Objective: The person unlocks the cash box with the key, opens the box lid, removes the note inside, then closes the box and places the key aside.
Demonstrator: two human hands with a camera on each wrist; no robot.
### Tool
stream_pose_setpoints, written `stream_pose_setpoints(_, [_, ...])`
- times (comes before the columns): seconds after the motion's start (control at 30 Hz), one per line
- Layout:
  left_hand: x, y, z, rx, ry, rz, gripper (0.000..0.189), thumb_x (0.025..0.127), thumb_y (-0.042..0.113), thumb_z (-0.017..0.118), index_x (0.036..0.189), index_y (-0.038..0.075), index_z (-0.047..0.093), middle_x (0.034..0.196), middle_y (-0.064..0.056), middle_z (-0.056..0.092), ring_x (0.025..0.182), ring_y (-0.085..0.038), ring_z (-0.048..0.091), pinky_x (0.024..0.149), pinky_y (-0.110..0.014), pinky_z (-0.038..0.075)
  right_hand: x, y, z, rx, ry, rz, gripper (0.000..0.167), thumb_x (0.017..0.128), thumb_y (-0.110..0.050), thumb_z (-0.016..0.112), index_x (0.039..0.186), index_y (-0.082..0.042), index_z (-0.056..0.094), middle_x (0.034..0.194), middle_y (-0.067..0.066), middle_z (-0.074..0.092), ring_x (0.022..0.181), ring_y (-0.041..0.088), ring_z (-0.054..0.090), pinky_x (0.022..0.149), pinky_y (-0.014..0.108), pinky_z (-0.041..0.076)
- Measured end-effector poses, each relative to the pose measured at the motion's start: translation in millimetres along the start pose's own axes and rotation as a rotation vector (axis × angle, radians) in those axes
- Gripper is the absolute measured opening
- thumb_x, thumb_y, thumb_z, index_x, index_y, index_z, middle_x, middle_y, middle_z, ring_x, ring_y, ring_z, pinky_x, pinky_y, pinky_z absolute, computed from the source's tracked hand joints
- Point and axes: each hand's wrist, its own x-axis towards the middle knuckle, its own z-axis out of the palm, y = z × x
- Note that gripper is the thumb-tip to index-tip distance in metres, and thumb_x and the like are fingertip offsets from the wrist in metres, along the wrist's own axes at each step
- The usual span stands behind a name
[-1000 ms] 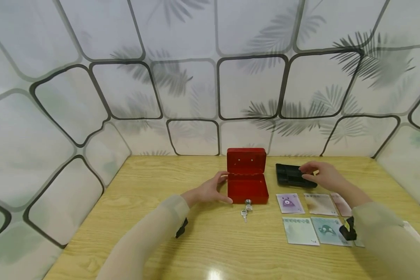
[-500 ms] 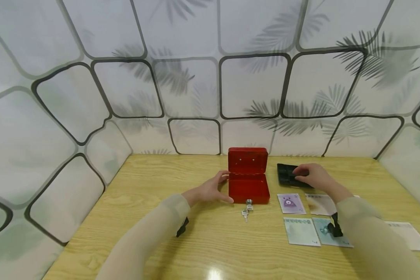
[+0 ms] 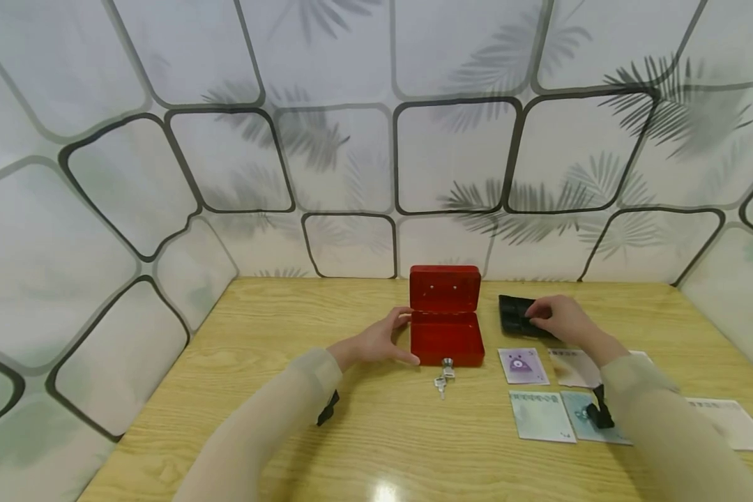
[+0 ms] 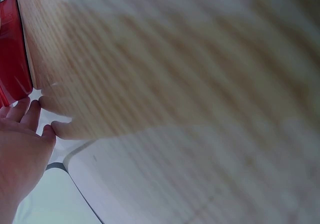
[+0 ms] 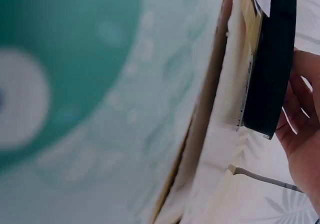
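Observation:
A red cash box (image 3: pixel 447 339) stands with its lid raised. My left hand (image 3: pixel 376 341) rests against its left side, thumb at the front corner and fingers spread towards the hinge. In the left wrist view, this hand's fingertips (image 4: pixel 31 111) are close to the red wall. Two small keys (image 3: pixel 440 383) hang from the lock at the front of the box. Right of it lies a black compartment tray (image 3: pixel 514 315). My right hand (image 3: pixel 563 321) reaches over the tray, and thumb and fingers pinch its middle. The pinched part is mostly hidden by the fingers.
Rows of play-money notes lie before the tray: a purple note (image 3: pixel 523 366), a brown note (image 3: pixel 567 366), a pale green note (image 3: pixel 542 416) and a teal note (image 3: pixel 586 418). A pale note (image 3: pixel 737 424) lies right of my forearm. A patterned wall (image 3: pixel 351 244) borders the table.
My right hand has moved left and lower over the black tray, and its thumb and fingers have closed together there. My left hand has stayed at the red box.

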Motion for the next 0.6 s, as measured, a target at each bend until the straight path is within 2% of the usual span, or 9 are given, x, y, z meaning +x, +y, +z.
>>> stream_pose_setpoints(0.3, [-0.7,1.3,-0.6,-0.002,-0.006,0.004,0.094,0.078,0.021,0.084,0.148,0.014,0.023,0.155,-0.009,0.03,0.143,-0.021,0.024,0.116,-0.04,0.013,-14.4,-12.4,-14.1,-0.006,0.024,-0.012,0.008,0.088,-0.001,0.067,0.096,0.0,0.07,0.086,0.006,0.067,0.078,0.024,0.062,0.068,0.042,0.051])
stream_pose_setpoints(0.6, [-1.1,1.5,-1.0,-0.02,-0.008,0.003,0.092,0.078,0.02,0.084,0.147,0.013,0.023,0.156,-0.01,0.03,0.143,-0.021,0.024,0.116,-0.04,0.013,-30.0,-49.8,-20.5,0.003,0.028,-0.093,0.009,0.086,-0.002,0.071,0.095,-0.005,0.071,0.086,-0.001,0.066,0.074,0.014,0.061,0.063,0.032,0.051])
